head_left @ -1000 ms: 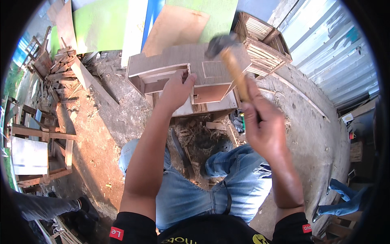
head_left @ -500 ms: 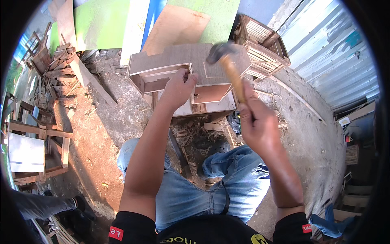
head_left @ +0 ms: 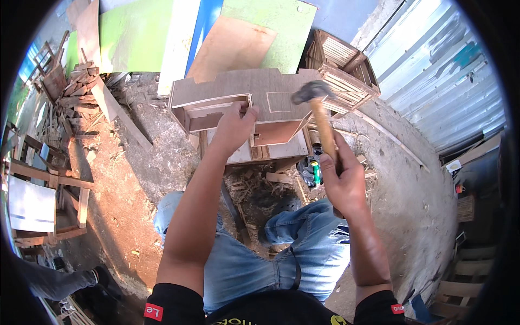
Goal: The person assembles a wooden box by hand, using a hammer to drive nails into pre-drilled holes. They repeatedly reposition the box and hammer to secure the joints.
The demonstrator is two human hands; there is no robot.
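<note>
A hammer [head_left: 323, 127] with a dark head and a yellowish wooden handle is held up by my right hand [head_left: 345, 184], whose fingers wrap round the handle. Its head hangs over the right part of a plywood box [head_left: 227, 84], apart from it as far as I can see. The box has two openings in its near side and rests on a pale-topped wooden piece [head_left: 241, 157]. My left hand [head_left: 235, 130] pinches the upright edge between the openings with thumb and fingers. Whether a nail is between the fingertips is too small to tell.
Wood scraps and shavings [head_left: 249, 187] lie between my feet, near a green can-like item [head_left: 316, 172]. A slatted wooden crate [head_left: 346, 65] stands behind at right, before a corrugated metal wall [head_left: 428, 70]. Scrap wood [head_left: 81, 89] is piled at left. Another person's leg [head_left: 59, 281] shows lower left.
My right hand and the hammer have moved down and slightly right in the picture, with the handle more upright. My left hand stays on the box edge. The whole view has shifted a little.
</note>
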